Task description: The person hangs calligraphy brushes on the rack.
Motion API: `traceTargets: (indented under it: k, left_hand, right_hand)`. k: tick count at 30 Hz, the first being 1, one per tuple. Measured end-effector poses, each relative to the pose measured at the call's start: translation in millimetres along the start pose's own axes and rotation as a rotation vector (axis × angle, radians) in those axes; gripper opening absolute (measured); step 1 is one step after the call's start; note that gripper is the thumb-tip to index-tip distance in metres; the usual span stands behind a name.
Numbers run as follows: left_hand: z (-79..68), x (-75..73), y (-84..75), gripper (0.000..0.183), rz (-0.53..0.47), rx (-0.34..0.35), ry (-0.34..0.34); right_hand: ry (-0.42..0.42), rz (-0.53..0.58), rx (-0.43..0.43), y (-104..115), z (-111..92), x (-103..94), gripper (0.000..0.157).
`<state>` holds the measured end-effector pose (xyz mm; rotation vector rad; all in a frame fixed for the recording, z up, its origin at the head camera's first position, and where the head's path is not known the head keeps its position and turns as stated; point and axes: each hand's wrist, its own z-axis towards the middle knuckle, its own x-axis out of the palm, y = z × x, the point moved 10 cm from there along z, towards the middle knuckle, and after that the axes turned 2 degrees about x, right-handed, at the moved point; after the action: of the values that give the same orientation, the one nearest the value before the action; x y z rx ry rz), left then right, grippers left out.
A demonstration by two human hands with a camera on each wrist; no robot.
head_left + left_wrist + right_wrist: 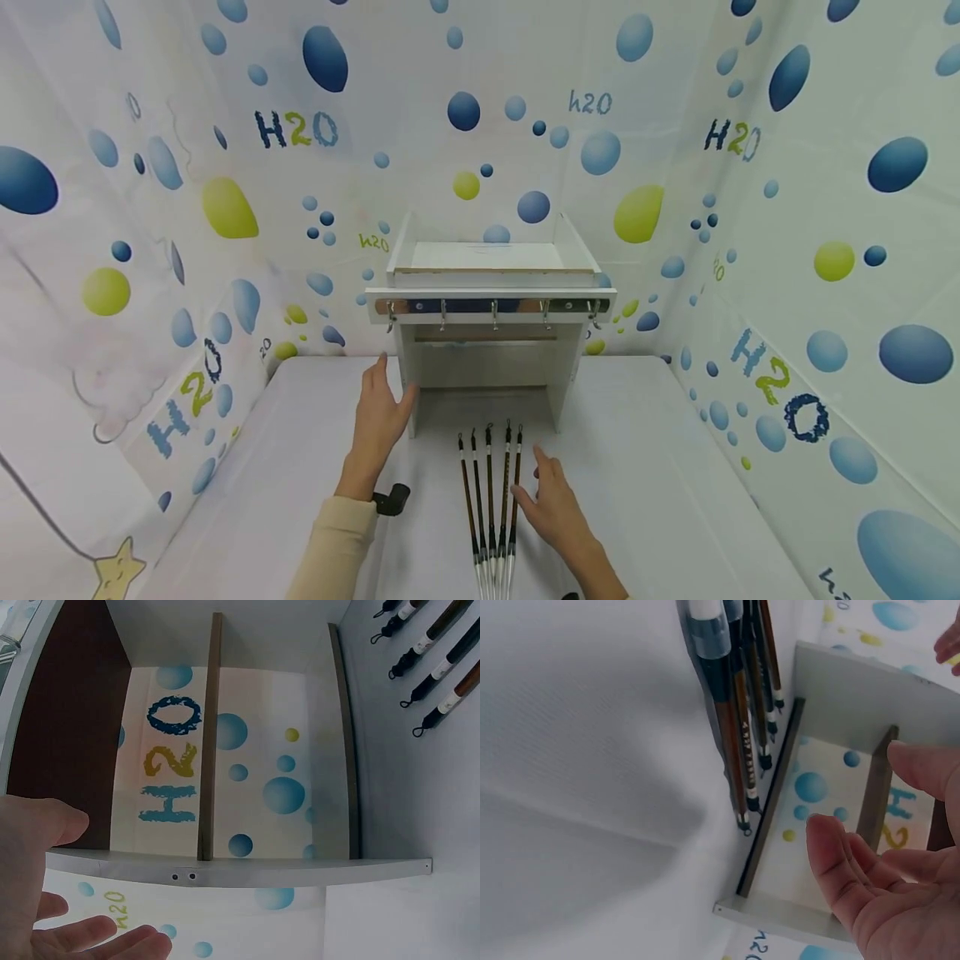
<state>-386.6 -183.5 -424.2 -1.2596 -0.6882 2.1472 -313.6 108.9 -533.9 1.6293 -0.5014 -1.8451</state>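
Several calligraphy brushes (489, 492) lie side by side on the white table, their dark loop ends pointing at a white shelf rack (562, 367). Clear caps cover the near ends, which draw together. My left hand (381, 412) is held beside the rack's left side panel, thumb apart and holding nothing; the left wrist view shows its fingers (90, 930) loosely extended by the panel. To the right of the brushes, my right hand (557, 504) is empty, its thumb close to the rightmost brush. In the right wrist view the right fingers (836, 859) are relaxed and slightly bent.
A strip with several metal hooks (494, 315) runs across the rack's front, below an open top tray (487, 257). White sheeting printed with bubbles and "H2O" (296, 129) encloses the table (637, 467) at the back and sides. A black wrist device (392, 500) sits at my left wrist.
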Motion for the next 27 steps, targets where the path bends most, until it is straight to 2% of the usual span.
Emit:
traceTargets:
  k: [9, 20, 27]
  left_hand:
    - [22.3, -4.3, -1.4, 0.074, -0.037, -0.017, -0.043]
    - [47.0, -5.0, -7.0, 0.072, -0.054, -0.026, -0.045]
    - [51.9, -8.8, -12.9, 0.054, -0.059, 0.009, -0.114]
  right_hand:
    - [0.035, -0.024, 0.056, -7.1, 0.9, 18.7, 0.073]
    - [0.047, -0.028, 0.074, -18.2, 2.5, 37.0, 0.068]
    - [0.028, -0.033, 0.059, -24.3, 5.3, 46.6, 0.057]
